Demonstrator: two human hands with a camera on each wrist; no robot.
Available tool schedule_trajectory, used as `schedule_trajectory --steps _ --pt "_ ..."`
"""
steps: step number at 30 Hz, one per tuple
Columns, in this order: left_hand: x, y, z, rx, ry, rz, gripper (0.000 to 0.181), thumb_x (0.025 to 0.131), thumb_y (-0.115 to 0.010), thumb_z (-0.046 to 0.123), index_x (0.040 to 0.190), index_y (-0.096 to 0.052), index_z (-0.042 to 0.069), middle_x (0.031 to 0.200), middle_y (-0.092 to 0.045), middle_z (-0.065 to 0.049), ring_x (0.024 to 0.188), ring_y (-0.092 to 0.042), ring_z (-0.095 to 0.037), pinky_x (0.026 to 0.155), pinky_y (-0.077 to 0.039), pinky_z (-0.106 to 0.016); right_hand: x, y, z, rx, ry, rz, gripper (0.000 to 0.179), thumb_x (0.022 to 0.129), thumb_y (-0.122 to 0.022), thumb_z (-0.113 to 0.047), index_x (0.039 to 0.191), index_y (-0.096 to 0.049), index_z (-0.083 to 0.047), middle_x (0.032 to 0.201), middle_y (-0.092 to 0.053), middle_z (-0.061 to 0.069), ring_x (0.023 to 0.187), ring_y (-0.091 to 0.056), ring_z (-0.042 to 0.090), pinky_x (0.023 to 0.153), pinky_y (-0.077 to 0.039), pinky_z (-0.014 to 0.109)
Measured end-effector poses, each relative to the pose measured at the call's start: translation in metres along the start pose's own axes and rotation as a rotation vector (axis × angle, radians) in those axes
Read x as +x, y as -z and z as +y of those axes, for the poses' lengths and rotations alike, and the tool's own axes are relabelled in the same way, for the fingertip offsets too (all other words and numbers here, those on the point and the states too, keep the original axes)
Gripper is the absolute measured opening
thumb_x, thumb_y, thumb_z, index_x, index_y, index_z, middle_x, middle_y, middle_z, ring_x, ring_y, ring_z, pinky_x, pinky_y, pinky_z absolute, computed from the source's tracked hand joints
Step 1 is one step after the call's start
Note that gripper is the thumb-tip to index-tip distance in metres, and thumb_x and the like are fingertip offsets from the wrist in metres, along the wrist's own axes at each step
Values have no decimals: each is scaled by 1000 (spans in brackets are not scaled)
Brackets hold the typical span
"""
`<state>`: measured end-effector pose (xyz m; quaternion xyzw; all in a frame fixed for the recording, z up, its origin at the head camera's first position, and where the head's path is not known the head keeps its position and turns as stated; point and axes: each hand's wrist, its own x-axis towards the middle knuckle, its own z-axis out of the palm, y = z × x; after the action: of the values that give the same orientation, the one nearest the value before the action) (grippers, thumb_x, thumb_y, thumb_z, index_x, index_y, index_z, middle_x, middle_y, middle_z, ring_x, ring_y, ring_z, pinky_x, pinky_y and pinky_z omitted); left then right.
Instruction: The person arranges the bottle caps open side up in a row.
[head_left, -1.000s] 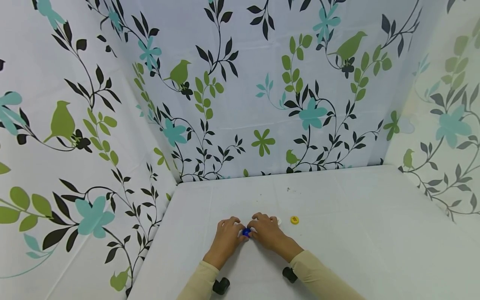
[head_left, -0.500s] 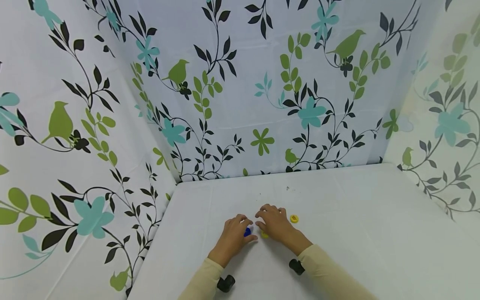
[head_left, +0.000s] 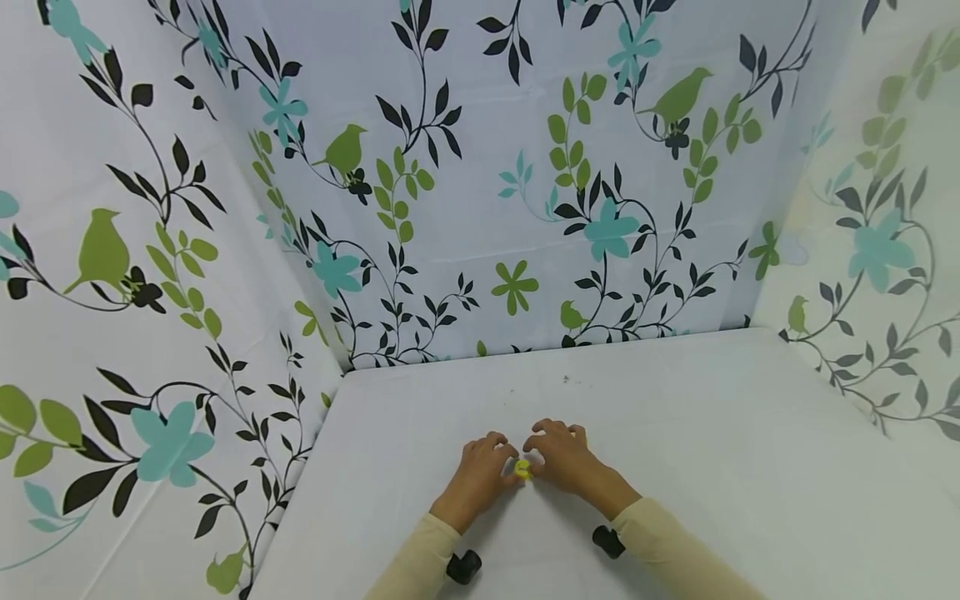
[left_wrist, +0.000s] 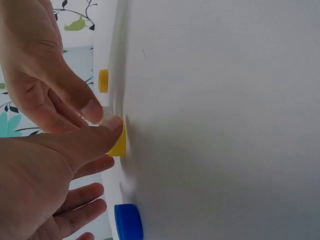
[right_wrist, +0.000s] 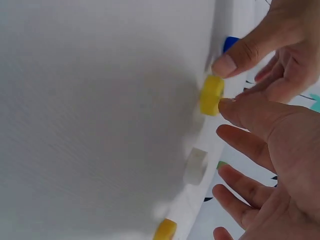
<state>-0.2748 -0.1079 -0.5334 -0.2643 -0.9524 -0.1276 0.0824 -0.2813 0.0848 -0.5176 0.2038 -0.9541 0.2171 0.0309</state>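
A yellow bottle cap stands between both hands on the white table, blurred in the right wrist view. My left hand pinches it, the thumb lying along its side in the left wrist view. From the other side, my right hand holds it by thumb and finger, its other fingers spread. A blue cap sits beside the left hand, hidden in the head view. Near the right hand's fingers is a white cap, and farther along the row a second yellow cap.
White cloth covers the table. Patterned curtains with leaves and birds rise at its back and sides. Below each wrist hangs a small black device.
The left hand has let go of the blue cap and moved right to the yellow cap. The right hand has come back in from the right to the same cap.
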Motion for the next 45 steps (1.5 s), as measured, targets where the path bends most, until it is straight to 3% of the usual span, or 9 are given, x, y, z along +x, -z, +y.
schedule_trajectory --steps 5,10,17,25,35,45 --pt "0 -4 1 -5 -15 13 32 89 -87 31 113 -75 13 124 -64 -7 118 -66 -28 103 -47 -50 -3 -9 0 10 47 21 22 85 -88 -13 105 -80 -14 134 -65 17 129 -57 40 101 -38 70" --pt "1 -7 2 19 -42 55 28 88 -88 28 109 -77 13 120 -66 -6 113 -67 -26 99 -48 -48 -4 -13 -1 3 28 9 20 85 -88 -13 103 -80 -14 133 -66 15 132 -56 39 104 -37 71" --pt "2 -6 3 42 -43 82 26 86 -89 30 105 -79 15 117 -69 -2 112 -67 -22 98 -49 -46 -5 -18 -1 -55 69 67 19 85 -89 -17 102 -80 -13 129 -68 13 128 -59 37 103 -40 70" --pt "2 -4 4 37 -28 69 26 85 -89 29 104 -80 14 116 -69 -2 112 -67 -23 99 -49 -47 -6 -19 0 -96 129 105 20 86 -89 -21 101 -79 -13 125 -69 10 125 -59 34 100 -43 68" --pt "1 -4 2 16 -19 59 27 87 -88 30 107 -79 13 118 -69 -3 112 -67 -23 99 -48 -47 -6 -19 -1 -121 124 90 18 88 -88 -23 100 -79 -14 126 -68 6 126 -59 31 103 -43 66" --pt "-1 -5 -2 -16 25 45 29 90 -86 30 108 -77 10 120 -67 -5 116 -67 -25 104 -47 -50 -4 -12 -2 -79 109 68 20 90 -86 -30 98 -80 -13 132 -67 8 130 -57 32 105 -41 66"
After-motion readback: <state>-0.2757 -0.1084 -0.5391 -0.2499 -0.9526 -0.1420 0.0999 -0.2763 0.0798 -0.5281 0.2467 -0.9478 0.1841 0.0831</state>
